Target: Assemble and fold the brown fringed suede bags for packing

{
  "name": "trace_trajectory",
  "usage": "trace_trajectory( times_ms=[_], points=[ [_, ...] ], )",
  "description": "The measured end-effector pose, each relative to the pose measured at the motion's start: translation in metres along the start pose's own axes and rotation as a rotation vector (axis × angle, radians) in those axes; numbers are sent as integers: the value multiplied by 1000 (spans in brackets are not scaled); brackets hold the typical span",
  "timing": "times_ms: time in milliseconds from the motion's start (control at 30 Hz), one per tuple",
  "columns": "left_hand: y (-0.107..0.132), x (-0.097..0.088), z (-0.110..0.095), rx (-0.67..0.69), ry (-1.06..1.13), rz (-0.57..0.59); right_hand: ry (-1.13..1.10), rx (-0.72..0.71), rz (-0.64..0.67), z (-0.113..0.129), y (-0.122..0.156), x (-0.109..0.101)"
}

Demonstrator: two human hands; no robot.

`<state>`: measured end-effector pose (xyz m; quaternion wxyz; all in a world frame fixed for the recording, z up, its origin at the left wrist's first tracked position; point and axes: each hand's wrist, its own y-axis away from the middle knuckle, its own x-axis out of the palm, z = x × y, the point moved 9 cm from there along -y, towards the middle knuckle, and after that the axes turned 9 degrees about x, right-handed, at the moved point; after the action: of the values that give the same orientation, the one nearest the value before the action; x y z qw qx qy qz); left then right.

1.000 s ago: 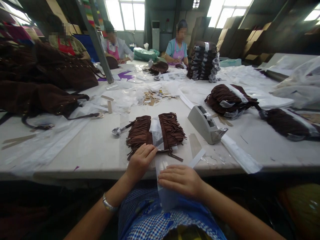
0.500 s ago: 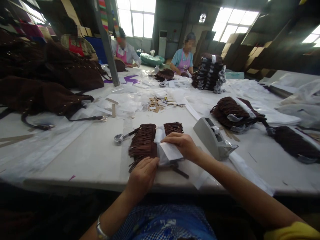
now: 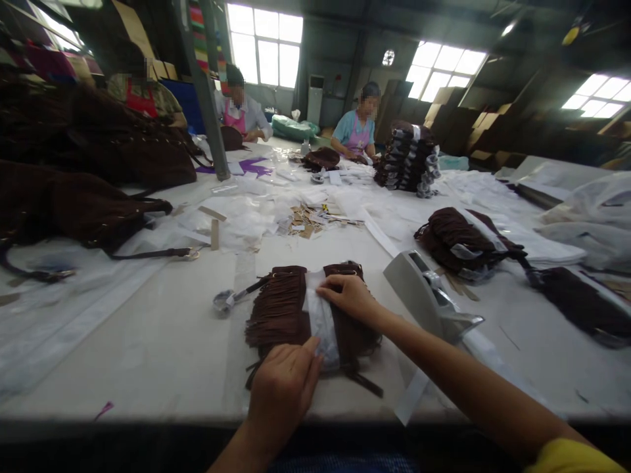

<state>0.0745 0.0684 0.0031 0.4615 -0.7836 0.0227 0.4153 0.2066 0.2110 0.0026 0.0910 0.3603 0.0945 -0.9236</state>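
White strip point(image 3: 323, 328) lying flat now, and that's the news: half a second ago a loose flap stands up under my right hand point(image 3: 351, 299), and here it is laid down along the middle of the brown fringed bag point(image 3: 279, 309). I read that as the wrap being folded over rather than hanging loose. My right hand is at the strip's far end, thumb and fingers bunched on it; pinching or just pressing, I can't tell. The left hand point(image 3: 286, 381) is at the near end, fingertips by the strip's left edge, no sure grip to call there either. The bag sits right in front of me on the desk point(image 3: 172, 355), close to the near edge, a clear-wrapped ring point(image 3: 223, 302) poking out on its left. Just right of it, the grey tape dispenser point(image 3: 419, 292). Farther right, a fringed bundle point(image 3: 458, 240) banded in white. Beyond, a litter of card scraps point(image 3: 308, 220), then a tall stack of wrapped bundles point(image 3: 407, 161), and a co-worker point(image 3: 359, 135) in a teal top across the way.
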Motion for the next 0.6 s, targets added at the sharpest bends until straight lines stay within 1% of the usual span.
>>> trace_trajectory(
  times_ms=[100, 167, 400, 533, 600],
  points=[
    [-7, 3, 2, -2, -68, 2, 17, 19, -1, -3, -5, 0],
    [-12, 6, 4, -1, -115, 30, 51, 41, 1, -5, -7, 0],
    [-26, 18, 5, 19, -210, 183, 151, 70, 0, -3, -13, -2],
    [-32, 28, 7, 1, -190, 288, 208, 90, 18, -5, -18, 0],
    [-36, 31, 9, 0, -173, 314, 198, 121, 34, -8, -21, 1]
  ],
)
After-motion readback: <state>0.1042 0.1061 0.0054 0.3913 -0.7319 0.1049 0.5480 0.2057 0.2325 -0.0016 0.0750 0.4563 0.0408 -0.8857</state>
